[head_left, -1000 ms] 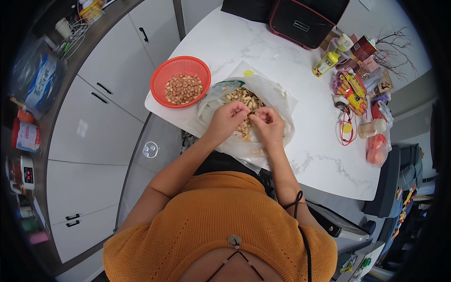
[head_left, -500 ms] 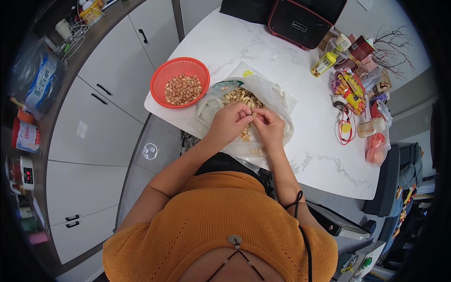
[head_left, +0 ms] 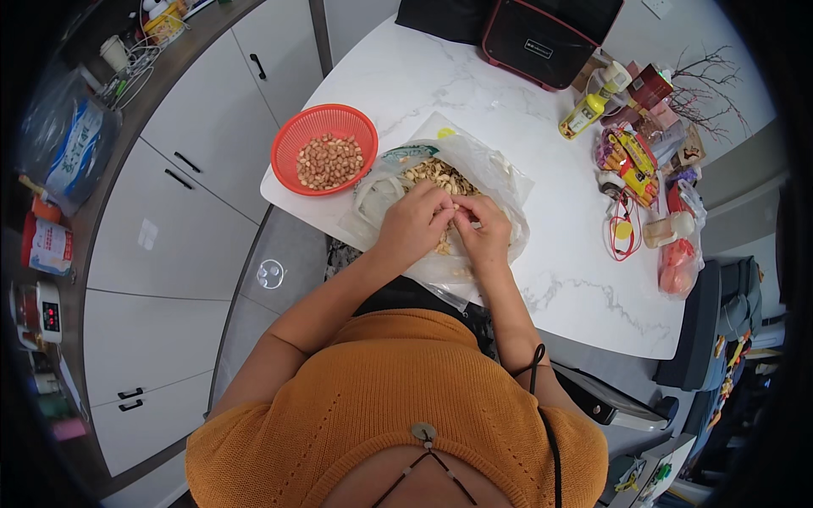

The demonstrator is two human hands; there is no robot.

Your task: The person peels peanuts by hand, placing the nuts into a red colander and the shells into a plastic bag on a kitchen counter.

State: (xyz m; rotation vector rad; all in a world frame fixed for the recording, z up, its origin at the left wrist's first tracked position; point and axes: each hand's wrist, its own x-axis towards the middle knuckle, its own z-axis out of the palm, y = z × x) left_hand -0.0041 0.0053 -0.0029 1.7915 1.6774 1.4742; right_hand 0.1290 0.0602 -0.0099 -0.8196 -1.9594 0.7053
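Observation:
Over a clear plastic bag (head_left: 505, 173) lying open on the table, my left hand (head_left: 415, 220) and my right hand (head_left: 484, 227) meet with their fingertips together. Both are closed in a pinch around a small pale peanut (head_left: 455, 206), mostly covered by the fingers. Peanut shells (head_left: 440, 174) lie heaped in the bag, beyond and beneath my hands. To the left of the bag stands a red plastic basket (head_left: 288, 146) with shelled, reddish-brown peanuts (head_left: 329, 162) in it.
The white marbled table (head_left: 576, 254) carries a black and red appliance (head_left: 542, 42) at the back. A yellow bottle (head_left: 583, 116), snack packages (head_left: 628, 161) and a red bag of round things (head_left: 679, 267) line its right side. White cabinets (head_left: 169, 237) stand left.
My fingertips have shifted slightly around the peanut, and the right fingers have turned a little. The basket and bag remain in place.

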